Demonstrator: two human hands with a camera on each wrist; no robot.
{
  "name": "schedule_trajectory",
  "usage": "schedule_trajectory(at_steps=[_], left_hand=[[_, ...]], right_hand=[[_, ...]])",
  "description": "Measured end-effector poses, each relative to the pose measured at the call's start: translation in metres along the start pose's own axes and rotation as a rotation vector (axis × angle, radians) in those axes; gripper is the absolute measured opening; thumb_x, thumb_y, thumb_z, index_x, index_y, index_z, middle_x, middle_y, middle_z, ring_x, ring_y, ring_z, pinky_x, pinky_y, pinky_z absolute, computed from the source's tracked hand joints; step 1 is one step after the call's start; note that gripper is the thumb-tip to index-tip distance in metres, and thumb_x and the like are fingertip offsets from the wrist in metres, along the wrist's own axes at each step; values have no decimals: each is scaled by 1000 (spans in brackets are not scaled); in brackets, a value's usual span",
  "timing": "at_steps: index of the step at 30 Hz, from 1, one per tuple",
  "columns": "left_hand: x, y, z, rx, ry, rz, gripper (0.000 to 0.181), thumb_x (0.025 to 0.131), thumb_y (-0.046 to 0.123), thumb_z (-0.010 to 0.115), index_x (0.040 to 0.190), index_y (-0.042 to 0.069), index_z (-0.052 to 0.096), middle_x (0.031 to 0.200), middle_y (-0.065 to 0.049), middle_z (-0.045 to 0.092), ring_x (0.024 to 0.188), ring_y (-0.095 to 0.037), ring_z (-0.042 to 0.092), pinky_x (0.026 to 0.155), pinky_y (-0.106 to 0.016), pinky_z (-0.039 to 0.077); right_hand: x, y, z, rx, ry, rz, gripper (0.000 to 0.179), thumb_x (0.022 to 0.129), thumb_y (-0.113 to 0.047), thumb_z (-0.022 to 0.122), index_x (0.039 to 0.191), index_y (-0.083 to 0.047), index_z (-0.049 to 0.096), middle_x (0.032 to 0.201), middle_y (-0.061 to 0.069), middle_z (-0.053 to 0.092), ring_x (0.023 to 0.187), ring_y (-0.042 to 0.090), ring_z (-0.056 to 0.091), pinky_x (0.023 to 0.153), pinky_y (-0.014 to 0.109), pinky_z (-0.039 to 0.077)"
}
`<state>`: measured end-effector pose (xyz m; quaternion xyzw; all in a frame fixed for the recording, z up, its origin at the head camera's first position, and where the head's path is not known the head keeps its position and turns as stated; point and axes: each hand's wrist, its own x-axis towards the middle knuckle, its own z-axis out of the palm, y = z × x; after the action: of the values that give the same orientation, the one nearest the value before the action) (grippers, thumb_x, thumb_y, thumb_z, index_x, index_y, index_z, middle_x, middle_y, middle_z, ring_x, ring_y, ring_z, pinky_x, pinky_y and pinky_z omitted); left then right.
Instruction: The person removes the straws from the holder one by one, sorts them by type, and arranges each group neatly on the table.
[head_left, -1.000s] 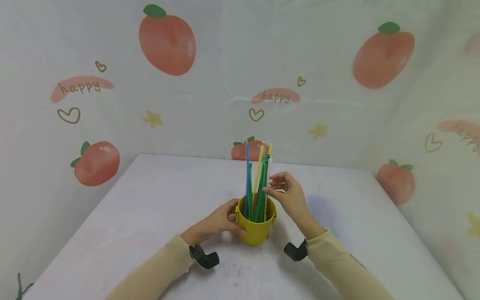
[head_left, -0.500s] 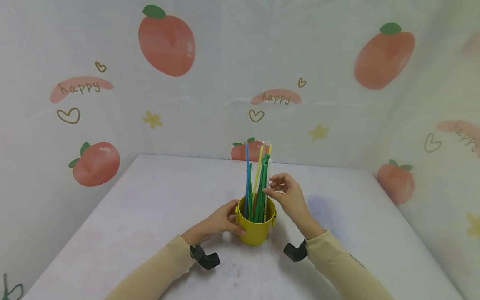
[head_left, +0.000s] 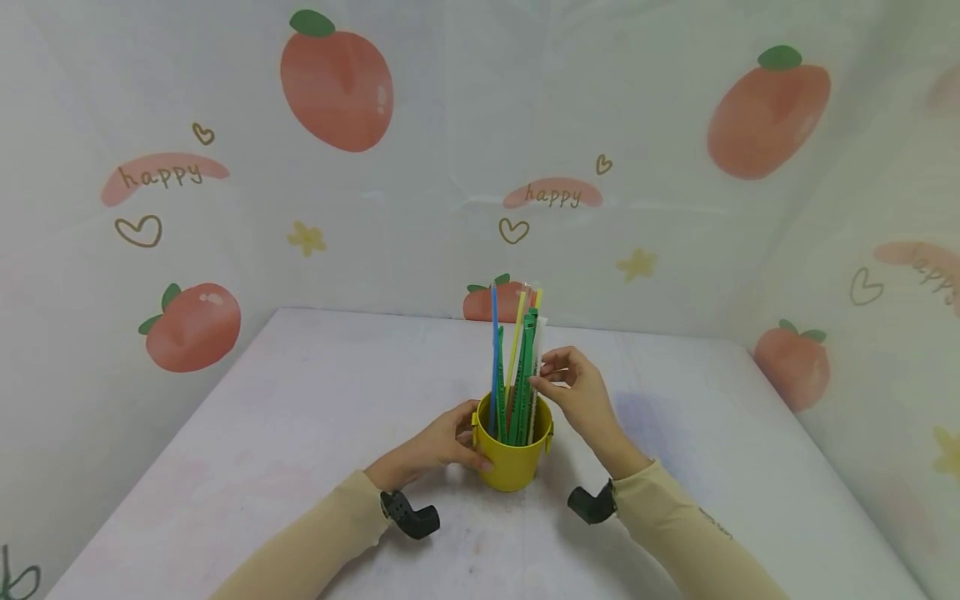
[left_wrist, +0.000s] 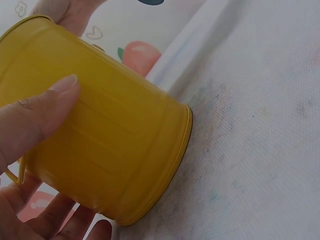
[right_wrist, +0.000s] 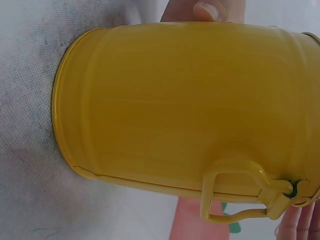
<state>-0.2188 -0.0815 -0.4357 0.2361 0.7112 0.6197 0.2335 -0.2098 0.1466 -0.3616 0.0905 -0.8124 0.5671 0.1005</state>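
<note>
A small yellow metal bucket (head_left: 510, 468) stands upright on the table. My left hand (head_left: 438, 442) grips its left side, and in the left wrist view the thumb (left_wrist: 47, 110) lies along the wall with the fingers curled behind. Several slim straws stand in the bucket: a blue straw (head_left: 494, 358), yellow straws (head_left: 516, 337) and green wrapped straws (head_left: 522, 375). At the right of the bunch, my right hand (head_left: 577, 387) pinches a white wrapped straw (head_left: 537, 358) between thumb and fingers, above the rim. The straw's lower end is inside the bucket.
A white cloth covers the table (head_left: 337, 375), with faint stains near the bucket. Behind it hangs a white wall sheet (head_left: 435, 108) printed with peaches and lettering. Folding side handles (right_wrist: 235, 192) hang on the bucket.
My right hand has shifted slightly to the right, and the top of the white straw leans a little away from the green ones. My left hand and the bucket stay put.
</note>
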Motion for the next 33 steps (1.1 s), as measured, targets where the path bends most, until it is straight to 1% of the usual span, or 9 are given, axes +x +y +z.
schedule_trajectory(at_steps=[5,12,19,24,28,33], left_hand=[[1,-1,0,13,3,-9,74,69,11,81,132,14,42,131,0,49,128,-21,39,109,-45,26],[1,-1,0,35,14,-13,72,68,16,82,130,16,44,130,2,50,129,-21,38,109,-48,23],[1,-1,0,28,11,-10,73,69,13,81,131,16,43,130,1,50,128,-21,39,109,-46,25],[2,-1,0,21,16,-19,73,69,11,81,131,16,43,129,1,50,127,-21,40,109,-47,25],[3,0,0,9,15,-21,74,68,9,81,132,15,42,131,0,49,128,-22,39,109,-47,25],[4,1,1,12,17,-25,74,68,10,81,132,15,43,131,1,49,127,-21,39,109,-45,26]], right_hand=[[-1,-1,0,-7,1,-1,28,80,-6,71,103,-4,56,91,10,56,84,20,59,71,21,50],[1,-2,-1,18,15,-19,27,79,-3,71,102,-3,56,90,12,57,82,20,59,71,21,52],[1,-8,-7,48,30,-35,27,79,-1,70,102,-2,55,90,13,56,82,19,58,71,23,54],[2,-16,-14,55,41,-60,28,80,-2,70,102,-2,54,92,13,56,83,18,58,73,24,54],[6,-21,-22,73,60,-83,30,79,-3,71,104,0,53,93,12,56,83,15,58,74,24,54],[10,-31,-36,101,103,-112,31,80,-3,70,105,0,52,91,5,56,84,13,59,75,22,54]])
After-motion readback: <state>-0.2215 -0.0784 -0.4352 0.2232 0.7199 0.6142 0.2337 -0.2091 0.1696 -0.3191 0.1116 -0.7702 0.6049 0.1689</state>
